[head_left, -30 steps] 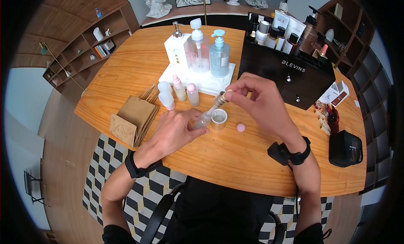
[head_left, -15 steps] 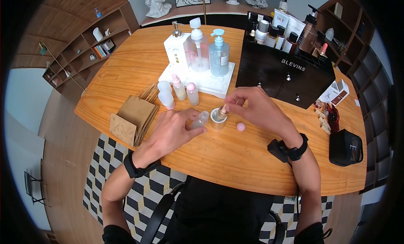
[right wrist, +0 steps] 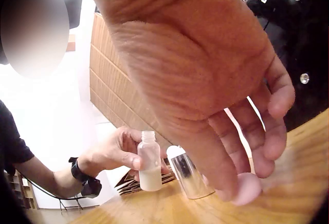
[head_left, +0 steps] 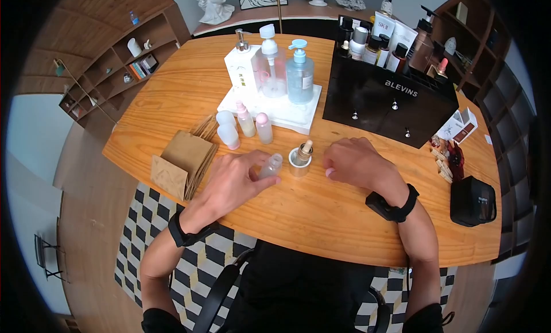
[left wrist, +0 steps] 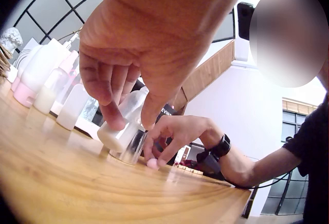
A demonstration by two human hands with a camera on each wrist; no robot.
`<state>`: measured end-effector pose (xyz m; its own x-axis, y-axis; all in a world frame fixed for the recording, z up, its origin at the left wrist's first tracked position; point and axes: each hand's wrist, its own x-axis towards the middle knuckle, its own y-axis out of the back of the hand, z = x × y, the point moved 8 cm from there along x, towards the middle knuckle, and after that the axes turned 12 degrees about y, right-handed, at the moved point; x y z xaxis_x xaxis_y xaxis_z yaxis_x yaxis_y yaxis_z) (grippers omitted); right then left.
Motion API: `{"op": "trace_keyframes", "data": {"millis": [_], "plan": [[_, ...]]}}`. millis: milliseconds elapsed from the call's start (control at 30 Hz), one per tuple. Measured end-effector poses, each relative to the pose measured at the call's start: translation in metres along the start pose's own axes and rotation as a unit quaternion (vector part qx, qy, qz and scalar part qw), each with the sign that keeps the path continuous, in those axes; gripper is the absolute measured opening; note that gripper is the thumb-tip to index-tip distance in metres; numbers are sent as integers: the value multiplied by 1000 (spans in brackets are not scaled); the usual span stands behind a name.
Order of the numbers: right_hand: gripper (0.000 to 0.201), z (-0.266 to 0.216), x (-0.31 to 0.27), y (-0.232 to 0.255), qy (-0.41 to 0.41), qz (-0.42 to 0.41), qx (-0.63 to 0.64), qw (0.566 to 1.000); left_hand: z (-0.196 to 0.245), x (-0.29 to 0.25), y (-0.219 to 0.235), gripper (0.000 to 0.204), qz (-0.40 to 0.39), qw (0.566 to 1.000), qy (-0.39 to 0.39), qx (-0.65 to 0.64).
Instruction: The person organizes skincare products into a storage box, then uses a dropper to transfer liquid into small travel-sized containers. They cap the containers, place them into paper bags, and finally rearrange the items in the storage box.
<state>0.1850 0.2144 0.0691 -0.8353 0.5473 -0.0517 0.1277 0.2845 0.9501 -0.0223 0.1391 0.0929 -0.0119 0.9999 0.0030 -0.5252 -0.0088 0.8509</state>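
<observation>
My left hand (head_left: 229, 175) grips a small frosted bottle (head_left: 270, 168) between thumb and fingers. The bottle is uncapped and tilted in the head view; pale liquid shows in its lower part (right wrist: 150, 178). My right hand (head_left: 361, 163) is low over the table, thumb and finger pinching a round pink cap (right wrist: 248, 189) at the tabletop. Between the hands stands a small clear-walled jar (head_left: 299, 169) with a white rim. A dropper (head_left: 307, 146) with a beige bulb and gold collar stands in the jar, untouched.
Several small pink-and-white travel bottles (head_left: 264, 129) stand beyond my left hand, near brown paper bags (head_left: 183, 155). Behind them, pump bottles (head_left: 299, 80) stand on a white tray (head_left: 295, 122). A black cosmetics organizer (head_left: 373, 97) is at the back right, a black pouch (head_left: 472, 201) at the right.
My right hand has lowered the dropper from the small bottle into the jar, let it go, and moved right and down onto the pink cap. The left hand still holds the bottle.
</observation>
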Motion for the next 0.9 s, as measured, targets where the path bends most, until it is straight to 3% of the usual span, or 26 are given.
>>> {"op": "trace_keyframes", "data": {"millis": [167, 367, 433, 467, 533, 667, 833, 900], "plan": [[13, -3, 0, -1, -7, -31, -24, 999, -4, -2, -2, 43, 3, 1000, 5, -7], [12, -34, -20, 58, -30, 50, -17, 998, 2, -9, -3, 41, -14, 1000, 0, -28], [16, -63, -17, 75, 101, 140, 128, 977, 12, -17, -1, 43, 14, 996, -72, -54], [16, -66, -15, 73, 97, 142, 127, 977, 12, -18, -4, 43, 12, 996, -75, -54], [17, -89, -19, 80, 220, 225, 145, 938, 23, -27, -1, 45, 56, 983, -159, -68], [15, -93, -11, 60, 233, 186, 173, 939, 27, -34, 1, 47, 80, 979, -176, -72], [15, -99, -9, 57, 287, 231, 160, 916, 27, -36, 5, 47, 98, 977, -181, -52], [15, -99, -9, 55, 266, 213, 140, 930, 28, -37, 5, 47, 101, 976, -185, -46]]}}
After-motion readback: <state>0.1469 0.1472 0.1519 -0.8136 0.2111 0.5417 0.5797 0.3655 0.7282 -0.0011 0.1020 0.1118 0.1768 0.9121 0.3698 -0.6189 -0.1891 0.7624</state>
